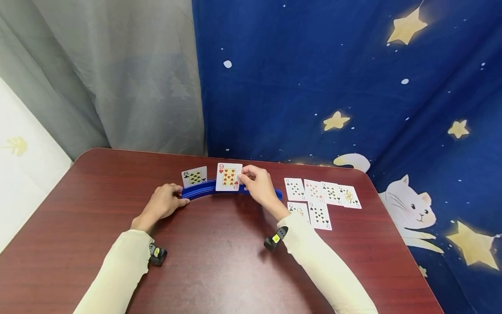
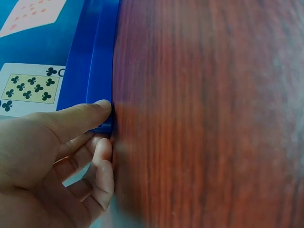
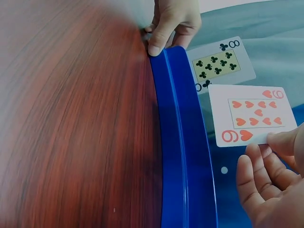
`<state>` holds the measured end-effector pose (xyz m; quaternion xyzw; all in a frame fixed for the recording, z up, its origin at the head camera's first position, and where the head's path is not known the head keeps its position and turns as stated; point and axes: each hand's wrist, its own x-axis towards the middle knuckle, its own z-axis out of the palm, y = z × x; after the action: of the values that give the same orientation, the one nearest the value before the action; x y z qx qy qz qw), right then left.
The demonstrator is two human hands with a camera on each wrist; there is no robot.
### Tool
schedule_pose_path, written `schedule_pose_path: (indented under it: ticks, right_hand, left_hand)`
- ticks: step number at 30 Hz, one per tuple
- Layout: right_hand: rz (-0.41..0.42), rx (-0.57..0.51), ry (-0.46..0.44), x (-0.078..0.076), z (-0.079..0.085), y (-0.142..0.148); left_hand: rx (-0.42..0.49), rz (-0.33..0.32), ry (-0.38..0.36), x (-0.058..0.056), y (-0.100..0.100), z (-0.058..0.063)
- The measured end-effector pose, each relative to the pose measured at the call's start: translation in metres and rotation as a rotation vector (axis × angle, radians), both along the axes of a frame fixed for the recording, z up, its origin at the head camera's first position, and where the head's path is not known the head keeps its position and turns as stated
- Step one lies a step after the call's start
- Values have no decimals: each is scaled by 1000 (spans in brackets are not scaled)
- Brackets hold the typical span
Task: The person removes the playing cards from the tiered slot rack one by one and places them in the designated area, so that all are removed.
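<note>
A curved blue playing card holder (image 1: pixel 204 188) lies on the table in front of me. My left hand (image 1: pixel 163 201) grips its left end, the thumb (image 2: pixel 100 108) on the front edge and the other fingers bent behind and below. Near that end the eight of clubs (image 3: pixel 217 65) stands tilted in the holder. Between thumb and fingertips my right hand (image 1: pixel 256 185) pinches the nine of hearts (image 1: pixel 229 177) by its right side. The card is face toward me, and its lower edge overlaps the holder's middle in the head view.
Several playing cards lie face up to the right of the holder, among them a black eight (image 1: pixel 294 189), a red card (image 1: pixel 314 190) and a black nine (image 1: pixel 320 216). My right sleeve (image 1: pixel 310 240) passes close beside them. Curtains (image 1: pixel 274 87) hang behind the table's (image 1: pixel 211 261) far edge.
</note>
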<state>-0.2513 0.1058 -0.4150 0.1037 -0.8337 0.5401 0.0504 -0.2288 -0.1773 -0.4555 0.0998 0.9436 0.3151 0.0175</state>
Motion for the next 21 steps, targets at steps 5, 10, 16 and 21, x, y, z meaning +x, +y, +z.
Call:
schedule_pose_path:
  ticks: [5, 10, 16, 21]
  right_hand:
    - [-1, 3, 6, 3, 2, 11]
    - [-15, 1, -6, 8, 3, 28]
    - [-22, -7, -44, 15, 1, 52]
    - [-39, 31, -55, 20, 0, 74]
  left_hand:
    - [-4, 4, 1, 0, -1, -1]
    - [-1, 1, -10, 0, -1, -2]
    - [0, -2, 5, 0, -1, -2]
    - [3, 0, 4, -1, -1, -2]
